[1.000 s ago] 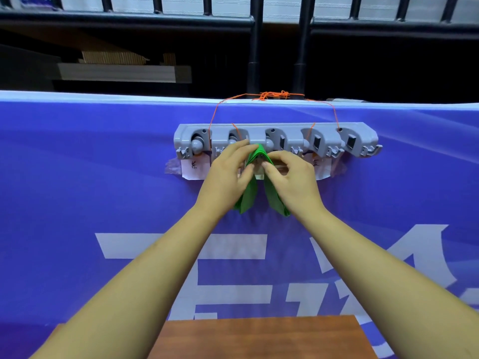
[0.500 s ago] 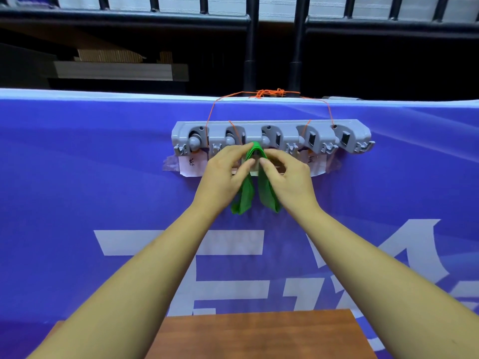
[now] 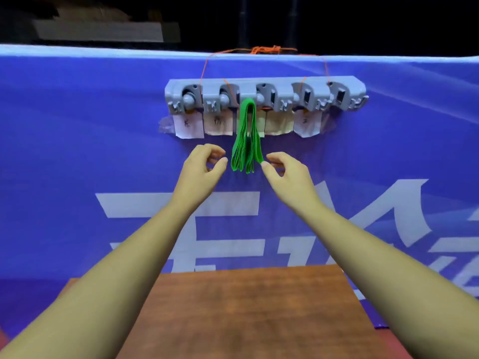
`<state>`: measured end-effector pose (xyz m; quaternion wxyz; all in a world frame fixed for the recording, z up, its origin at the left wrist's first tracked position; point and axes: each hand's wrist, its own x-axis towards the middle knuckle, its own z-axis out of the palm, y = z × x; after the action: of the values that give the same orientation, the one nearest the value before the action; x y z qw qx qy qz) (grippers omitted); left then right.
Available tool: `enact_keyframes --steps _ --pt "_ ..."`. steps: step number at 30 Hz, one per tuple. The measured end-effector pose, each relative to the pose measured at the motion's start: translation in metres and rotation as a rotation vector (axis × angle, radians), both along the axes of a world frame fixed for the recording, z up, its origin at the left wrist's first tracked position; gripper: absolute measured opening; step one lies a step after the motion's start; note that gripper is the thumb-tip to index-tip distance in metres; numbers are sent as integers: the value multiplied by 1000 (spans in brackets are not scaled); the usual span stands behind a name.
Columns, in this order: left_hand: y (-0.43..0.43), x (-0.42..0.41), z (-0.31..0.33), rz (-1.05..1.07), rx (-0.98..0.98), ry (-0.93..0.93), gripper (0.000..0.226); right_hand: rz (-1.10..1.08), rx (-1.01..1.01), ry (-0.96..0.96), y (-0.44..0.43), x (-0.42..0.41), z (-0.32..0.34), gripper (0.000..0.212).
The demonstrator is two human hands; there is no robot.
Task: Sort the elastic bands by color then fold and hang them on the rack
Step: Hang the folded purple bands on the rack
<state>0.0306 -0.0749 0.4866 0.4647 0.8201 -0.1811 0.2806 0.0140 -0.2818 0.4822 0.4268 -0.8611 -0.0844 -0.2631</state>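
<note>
A grey plastic rack (image 3: 264, 95) with several clips and hooks hangs by orange string on a blue banner. Folded green elastic bands (image 3: 247, 137) hang over a hook near the rack's middle, their looped ends dangling below the paper labels. My left hand (image 3: 204, 163) hovers just left of the bands' lower end, fingers curled and apart, holding nothing. On the other side my right hand (image 3: 283, 167) is empty too, its thumb tip next to or just touching the bands' bottom right edge.
Paper labels (image 3: 189, 124) with handwriting are taped under the rack's hooks. A brown wooden table (image 3: 246, 307) lies below my forearms. The blue banner (image 3: 77, 151) with white characters fills the wall; dark railing posts (image 3: 243, 19) stand behind its top edge.
Both hands let go of the green bands at the rack and dropped down to either side. The bands now hang free from the hook.
</note>
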Motion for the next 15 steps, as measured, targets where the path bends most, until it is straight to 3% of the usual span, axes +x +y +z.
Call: enact_keyframes --steps 15 --pt "64 -108 -281 34 365 778 5 115 -277 651 40 -78 -275 42"
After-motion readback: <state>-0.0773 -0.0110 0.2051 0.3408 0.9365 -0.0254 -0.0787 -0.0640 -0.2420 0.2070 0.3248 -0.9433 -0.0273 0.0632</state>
